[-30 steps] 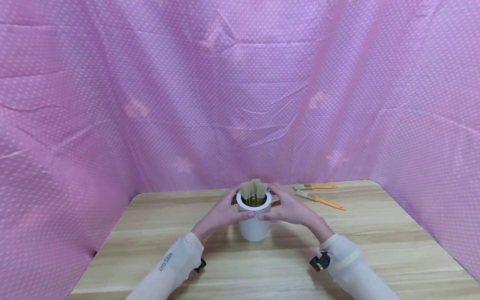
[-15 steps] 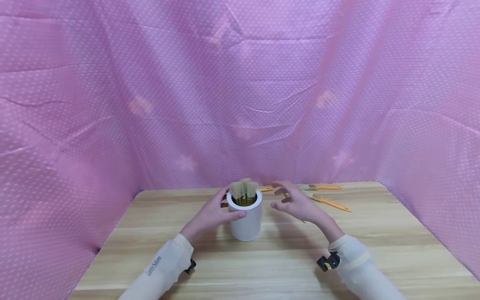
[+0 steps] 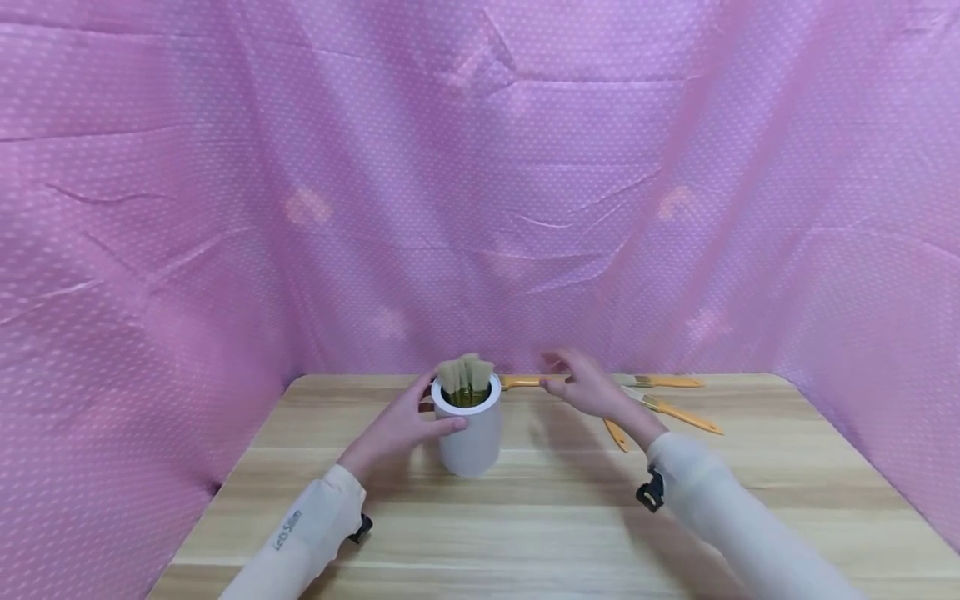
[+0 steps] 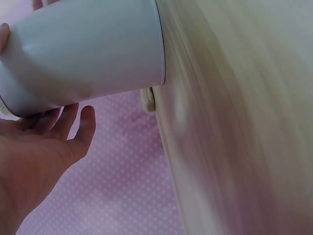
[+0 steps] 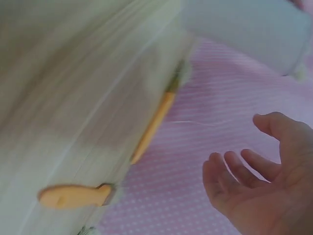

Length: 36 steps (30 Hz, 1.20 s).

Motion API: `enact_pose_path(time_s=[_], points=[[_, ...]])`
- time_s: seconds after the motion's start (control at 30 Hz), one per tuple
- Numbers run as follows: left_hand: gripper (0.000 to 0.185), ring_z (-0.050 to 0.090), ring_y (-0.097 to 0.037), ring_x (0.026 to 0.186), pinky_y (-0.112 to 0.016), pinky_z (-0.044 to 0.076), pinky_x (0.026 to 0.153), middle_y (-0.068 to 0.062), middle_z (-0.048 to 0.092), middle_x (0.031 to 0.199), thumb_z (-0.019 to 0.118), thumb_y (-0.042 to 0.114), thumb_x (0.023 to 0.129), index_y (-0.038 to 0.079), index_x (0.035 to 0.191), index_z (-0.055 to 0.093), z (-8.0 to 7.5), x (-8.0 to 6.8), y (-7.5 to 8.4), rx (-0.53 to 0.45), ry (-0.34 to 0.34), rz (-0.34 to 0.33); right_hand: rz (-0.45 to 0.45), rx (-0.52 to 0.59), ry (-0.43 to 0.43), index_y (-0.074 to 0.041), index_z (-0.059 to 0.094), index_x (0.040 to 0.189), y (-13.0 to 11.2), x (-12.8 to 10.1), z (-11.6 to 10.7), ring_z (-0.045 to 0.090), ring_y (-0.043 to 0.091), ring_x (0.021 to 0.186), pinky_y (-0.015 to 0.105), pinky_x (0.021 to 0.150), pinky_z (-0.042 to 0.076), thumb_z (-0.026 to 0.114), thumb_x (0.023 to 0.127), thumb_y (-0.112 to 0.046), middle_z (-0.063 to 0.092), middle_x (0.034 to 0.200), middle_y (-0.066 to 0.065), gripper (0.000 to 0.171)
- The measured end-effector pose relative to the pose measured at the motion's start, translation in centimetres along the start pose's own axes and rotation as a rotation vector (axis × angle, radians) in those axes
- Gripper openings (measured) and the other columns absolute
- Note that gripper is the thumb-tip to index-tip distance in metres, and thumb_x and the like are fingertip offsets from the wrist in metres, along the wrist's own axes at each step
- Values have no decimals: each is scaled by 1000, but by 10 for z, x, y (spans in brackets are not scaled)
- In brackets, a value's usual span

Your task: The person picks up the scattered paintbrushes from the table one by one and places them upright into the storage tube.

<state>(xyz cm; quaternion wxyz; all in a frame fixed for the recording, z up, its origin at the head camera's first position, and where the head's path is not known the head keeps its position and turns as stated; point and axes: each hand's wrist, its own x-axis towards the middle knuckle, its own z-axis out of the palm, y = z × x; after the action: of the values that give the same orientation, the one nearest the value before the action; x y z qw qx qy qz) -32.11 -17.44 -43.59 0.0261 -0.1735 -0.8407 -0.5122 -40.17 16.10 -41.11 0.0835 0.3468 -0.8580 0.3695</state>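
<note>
Our L hand (image 3: 395, 427) cups the white cup (image 3: 471, 433) w/ curled fingers, mid-table (image 3: 525, 517), brush bristles (image 3: 465, 374) upright inside; R hand (image 3: 588, 387) hovers relaxed, holding nothing, just right of it, above orange-handled brushes (image 3: 678, 410).

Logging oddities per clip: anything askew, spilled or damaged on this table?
Nothing stands out. The white cup stands upright with brushes bristles-up, left hand holding it. Loose brushes lie flat beyond the open right hand. No spill shows.
</note>
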Motion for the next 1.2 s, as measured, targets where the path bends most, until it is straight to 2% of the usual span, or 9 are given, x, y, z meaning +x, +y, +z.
enact_pose_path(time_s=[0.2,0.33,0.47,0.57,0.7,0.9,1.03,1.2], points=[[93,51,-30,129,-60,41,107,6,49,145,87,53,77,41,154,35,-13,-5,-4,-1,13,-15,18,-98,-46,11,58,130,21,24,9,62,42,107,51,91,55,73,95,-14,62,119,27,46],[93,52,-30,128,-58,41,108,4,50,144,88,49,78,39,154,36,-21,-7,-8,-1,19,-11,9,-159,-83,15,59,125,36,31,20,62,43,102,51,89,55,73,94,-12,63,111,28,44],[92,51,-31,130,-54,42,108,2,50,145,88,45,79,37,155,36,-28,-8,-12,-9,19,4,-53,-263,-131,13,61,122,45,33,32,60,43,103,54,92,52,74,92,-9,63,111,27,40],[95,51,-31,130,-52,43,108,0,50,146,88,45,79,35,156,34,-34,-11,-15,-20,35,-9,-93,-344,-161,11,63,121,50,35,39,59,42,106,54,95,50,74,92,-9,62,115,24,36],[98,51,-30,130,-49,43,108,-2,49,147,88,45,79,34,158,32,-42,-13,-19,-44,73,-30,-115,-397,-181,9,65,119,50,39,42,59,40,109,52,97,50,75,93,-11,61,118,22,34],[101,47,-30,133,-51,43,108,-2,45,150,87,51,77,37,158,29,-46,-14,-23,-34,99,-58,-177,-440,-173,6,69,107,48,44,41,63,36,96,49,88,55,79,90,-8,67,104,20,24],[102,47,-33,134,-53,43,108,-2,43,153,87,51,78,40,159,27,-44,-14,-24,-44,97,-58,-171,-448,-186,3,70,103,49,44,40,64,30,86,45,78,56,78,90,-6,68,95,16,18],[101,48,-33,133,-54,43,107,3,42,153,87,51,77,43,158,27,-42,-15,-28,-59,105,-66,-157,-486,-197,2,71,104,51,41,45,64,31,87,47,79,55,77,92,-11,69,96,15,19]])
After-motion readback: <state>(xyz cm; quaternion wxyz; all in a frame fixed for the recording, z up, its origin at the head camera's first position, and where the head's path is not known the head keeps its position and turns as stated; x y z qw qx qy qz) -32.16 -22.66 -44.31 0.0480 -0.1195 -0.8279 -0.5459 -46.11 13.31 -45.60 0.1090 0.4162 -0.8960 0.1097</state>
